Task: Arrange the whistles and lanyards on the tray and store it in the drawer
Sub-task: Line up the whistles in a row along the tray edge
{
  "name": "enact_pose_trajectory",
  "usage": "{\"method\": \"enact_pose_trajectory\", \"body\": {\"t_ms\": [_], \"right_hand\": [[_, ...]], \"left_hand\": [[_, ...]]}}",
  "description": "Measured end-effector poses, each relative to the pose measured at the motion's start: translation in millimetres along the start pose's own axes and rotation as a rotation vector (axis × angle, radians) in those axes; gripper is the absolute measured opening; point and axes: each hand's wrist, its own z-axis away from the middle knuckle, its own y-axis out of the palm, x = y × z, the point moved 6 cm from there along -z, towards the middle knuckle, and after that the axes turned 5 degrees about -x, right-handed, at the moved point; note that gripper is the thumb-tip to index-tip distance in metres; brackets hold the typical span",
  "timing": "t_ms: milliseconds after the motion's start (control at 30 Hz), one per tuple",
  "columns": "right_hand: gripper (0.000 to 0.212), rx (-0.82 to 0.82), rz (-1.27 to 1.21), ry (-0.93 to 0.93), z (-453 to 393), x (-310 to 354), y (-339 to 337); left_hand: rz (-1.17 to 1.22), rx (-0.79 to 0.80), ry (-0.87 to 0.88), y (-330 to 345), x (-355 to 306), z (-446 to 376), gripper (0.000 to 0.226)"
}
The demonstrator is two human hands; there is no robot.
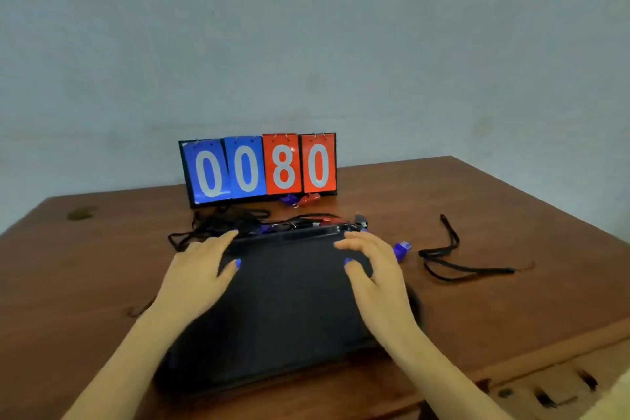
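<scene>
A black tray (pixel 289 300) lies on the wooden table (pixel 511 300) right in front of me, and its dark surface shows nothing on it. My left hand (pixel 201 273) grips its left side and my right hand (pixel 371 269) its right side, thumbs on top. Just behind the tray's far edge is a tangle of black lanyards (pixel 225 223) with small whistles (pixel 317 223) among them. A blue whistle (pixel 402 249) sits by my right hand. A loose black lanyard (pixel 450 259) lies further right.
A flip scoreboard (pixel 259 169) reading 0080 stands at the back of the table against the wall. A blue whistle (pixel 288 198) and a red whistle (pixel 309 198) lie at its foot. The table's carved front (pixel 545 392) shows at the lower right.
</scene>
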Motion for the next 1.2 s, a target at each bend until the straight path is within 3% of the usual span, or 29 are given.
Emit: {"method": "enact_pose_trajectory", "body": {"t_ms": [133,233,433,700,933,1000,1133,1200], "right_hand": [[0.025,0.232,0.202,-0.064,-69.1,6.5,84.2],[0.031,0.347,0.507,-0.092,-114.5,-18.2,124.3],[0.048,0.315,0.869,-0.059,-136.8,-86.0,124.1],[0.064,0.400,0.885,-0.037,-117.0,-106.3,114.6],[0.065,0.443,0.858,0.066,-113.7,-115.5,97.8],[0.065,0.476,0.826,0.081,-118.6,-115.7,97.1],[0.061,0.454,0.736,0.099,-127.3,-113.0,97.6],[0.057,0.380,0.696,0.077,-133.4,-109.6,95.0]], "left_hand": [[-0.045,-0.020,-0.146,28.6,56.8,-8.7,0.065],[-0.120,0.015,-0.036,45.2,58.4,-9.7,0.061],[-0.160,0.092,-0.119,46.2,65.9,-6.7,0.073],[-0.129,0.208,-0.187,43.6,58.1,2.2,0.086],[-0.136,0.174,-0.224,40.1,48.8,9.4,0.106],[-0.150,0.125,-0.243,38.8,47.7,6.0,0.102],[-0.196,-0.010,-0.024,28.8,13.1,-15.4,0.052],[-0.083,-0.009,0.073,27.1,-12.6,-34.0,0.059]]}}
